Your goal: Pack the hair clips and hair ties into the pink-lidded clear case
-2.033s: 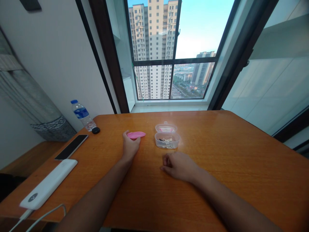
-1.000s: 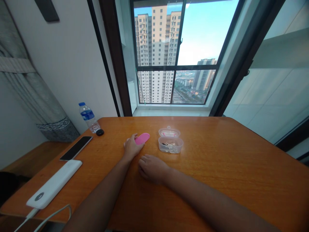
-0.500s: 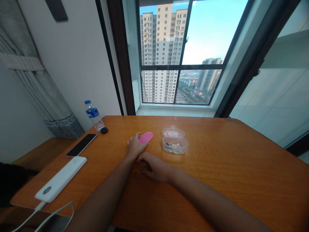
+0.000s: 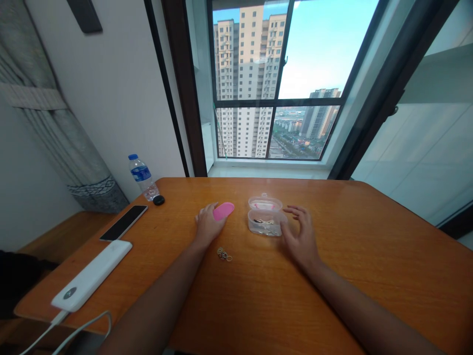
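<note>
My left hand (image 4: 209,226) is closed around a smooth pink oval object (image 4: 224,211), whose rounded end sticks out to the right; the rest is hidden under the fingers. At the right end of a small clear plastic box (image 4: 266,228) is my right hand (image 4: 301,236), thumb and fingers apart, with nothing seen in it. The thumb is at the box's rim, though I cannot tell if it presses on it. The box's lid (image 4: 265,203) is tipped back, and small dark and pale bits lie inside. Several small thin rings, like elastic bands (image 4: 224,255), lie on the table nearer me.
On the table's left side are a white power bank (image 4: 92,276) with a cable (image 4: 88,320), a phone (image 4: 124,223), a water bottle (image 4: 142,177) and a small round black item (image 4: 158,200). A window (image 4: 277,103) stands beyond the wooden table (image 4: 362,236).
My right hand has moved from beside my left wrist over to the right of the clear box and opened. The small rings now show on the table. My left hand stays put.
</note>
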Available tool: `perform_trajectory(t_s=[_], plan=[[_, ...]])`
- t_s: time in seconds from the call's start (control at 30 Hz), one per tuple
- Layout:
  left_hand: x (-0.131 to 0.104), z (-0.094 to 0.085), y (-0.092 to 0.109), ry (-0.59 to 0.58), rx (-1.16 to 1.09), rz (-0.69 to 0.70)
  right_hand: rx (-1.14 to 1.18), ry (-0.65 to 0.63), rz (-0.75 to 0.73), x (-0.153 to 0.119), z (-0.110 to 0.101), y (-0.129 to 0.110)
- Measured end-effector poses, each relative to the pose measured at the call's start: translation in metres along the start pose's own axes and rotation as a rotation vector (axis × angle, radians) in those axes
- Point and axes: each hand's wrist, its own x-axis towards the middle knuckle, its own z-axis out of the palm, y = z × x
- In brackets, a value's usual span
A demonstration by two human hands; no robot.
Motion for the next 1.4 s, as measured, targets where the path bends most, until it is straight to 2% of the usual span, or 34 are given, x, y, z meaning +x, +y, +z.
perform_trajectory(t_s=[0.03, 0.1, 0.13, 0.23, 0.33, 0.43, 0.57, 0.67, 0.9, 1.07, 1.2, 1.4], plan=[[-0.002, -0.001, 0.004, 0.023, -0.022, 0.044, -0.009, 0.023, 0.107, 0.001, 0.0, 0.012], [-0.006, -0.004, 0.014, 0.033, -0.081, 0.152, 0.034, -0.021, 0.306, 0.002, 0.002, 0.032], [-0.009, -0.005, 0.02, 0.014, -0.109, 0.209, 0.063, -0.064, 0.358, 0.002, 0.003, 0.038], [-0.021, -0.006, 0.035, -0.096, -0.172, 0.35, 0.119, -0.253, 0.305, 0.001, 0.006, 0.045], [-0.032, -0.006, 0.045, -0.214, -0.193, 0.41, 0.098, -0.332, 0.274, -0.001, 0.005, 0.037], [-0.036, -0.004, 0.047, -0.261, -0.188, 0.414, 0.056, -0.392, 0.277, -0.002, 0.001, 0.026], [-0.034, -0.004, 0.045, -0.28, -0.175, 0.373, 0.124, -0.467, 0.186, -0.005, -0.001, 0.016], [-0.031, -0.008, 0.046, -0.342, -0.221, 0.391, 0.171, -0.512, 0.14, -0.006, -0.001, 0.012], [-0.031, -0.021, 0.055, -0.455, -0.504, 0.419, 0.197, -0.549, 0.139, -0.004, -0.004, 0.009], [-0.031, -0.023, 0.056, -0.485, -0.568, 0.402, 0.201, -0.566, 0.107, -0.003, -0.008, 0.003], [-0.031, -0.021, 0.056, -0.49, -0.554, 0.368, 0.282, -0.489, 0.112, -0.001, -0.008, 0.002], [-0.03, -0.02, 0.053, -0.425, -0.585, 0.429, 0.328, -0.399, 0.154, 0.002, -0.004, 0.01]])
